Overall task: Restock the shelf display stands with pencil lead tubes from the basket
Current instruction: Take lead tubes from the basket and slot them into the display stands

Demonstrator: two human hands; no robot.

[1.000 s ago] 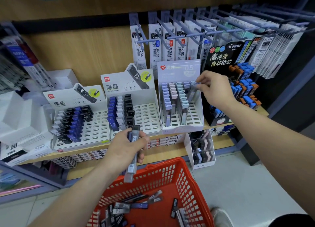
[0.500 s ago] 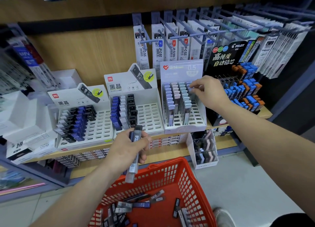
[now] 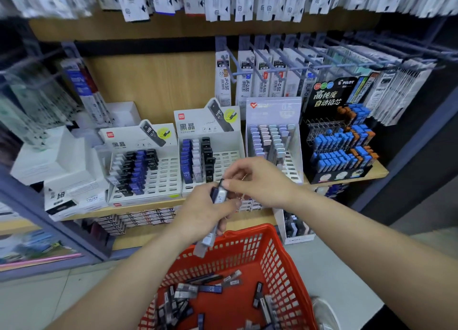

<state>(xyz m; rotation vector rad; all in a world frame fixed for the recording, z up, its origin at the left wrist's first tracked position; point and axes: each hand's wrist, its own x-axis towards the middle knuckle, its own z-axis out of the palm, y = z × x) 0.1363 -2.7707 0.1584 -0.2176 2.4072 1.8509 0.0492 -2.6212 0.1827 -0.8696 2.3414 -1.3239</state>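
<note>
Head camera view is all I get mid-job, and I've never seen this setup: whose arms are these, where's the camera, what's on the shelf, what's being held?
There is no machine here. A person works with bare hands, and the single picture comes from a camera worn on their head, looking forward and down. The left hand grips a bundle of tubes above the red basket, where more loose tubes lie. The right hand pinches the bundle's top end. On the wooden shelf stand a left white stand and a middle white stand, both partly filled, a pastel stand, and a black stand with blue and orange tubes.
</note>
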